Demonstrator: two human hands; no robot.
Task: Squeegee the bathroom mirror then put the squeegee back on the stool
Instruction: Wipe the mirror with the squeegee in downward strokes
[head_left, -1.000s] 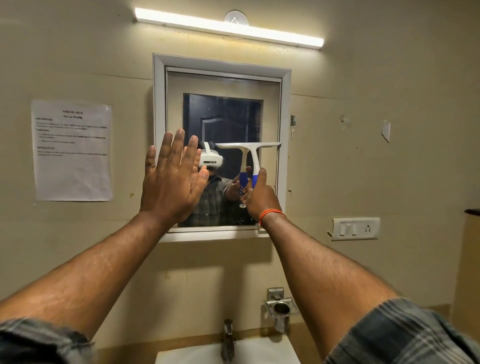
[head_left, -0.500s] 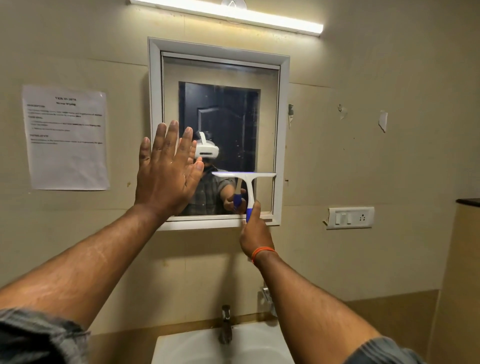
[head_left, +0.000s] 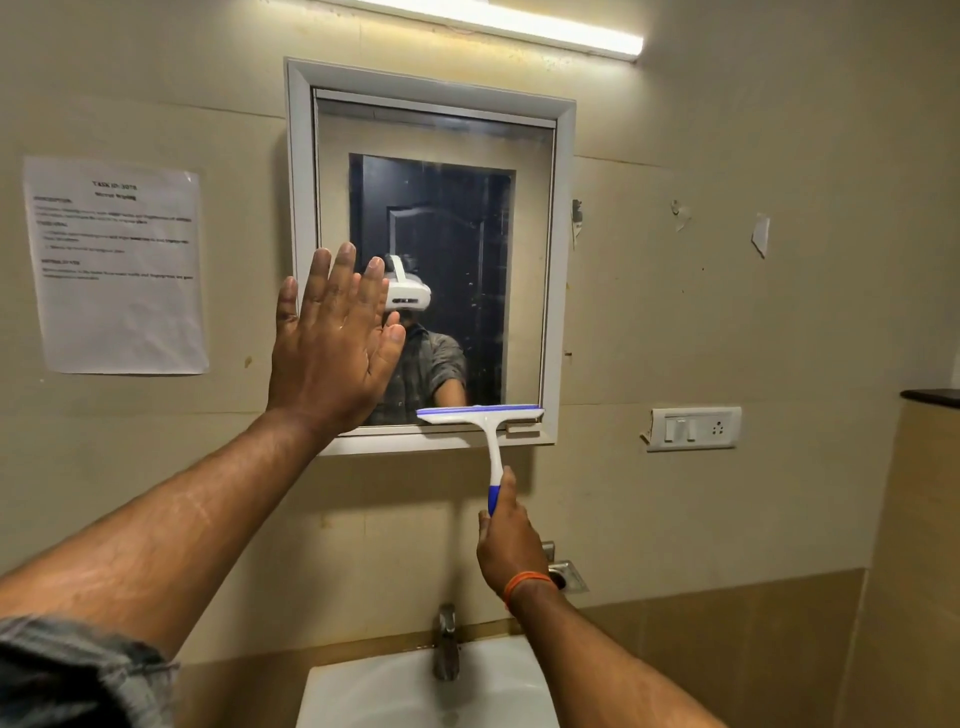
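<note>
A white-framed mirror (head_left: 561, 260) hangs on the beige wall above the sink. My right hand (head_left: 506, 540) grips the blue end of a white squeegee (head_left: 491, 436), whose blade lies level at the bottom right edge of the glass. My left hand (head_left: 332, 348) is flat, fingers straight, against the mirror's lower left part and frame. The stool is out of view.
Below the mirror sits a white sink (head_left: 415, 691) with a metal tap (head_left: 447, 644). A printed sheet (head_left: 117, 265) is stuck to the wall at left, a switch plate (head_left: 693, 428) at right. A tube light (head_left: 519, 26) runs above.
My right hand has drawn the squeegee down the right side of the mirror, from mid-height to the bottom edge. My left hand has stayed on the mirror's left side.
</note>
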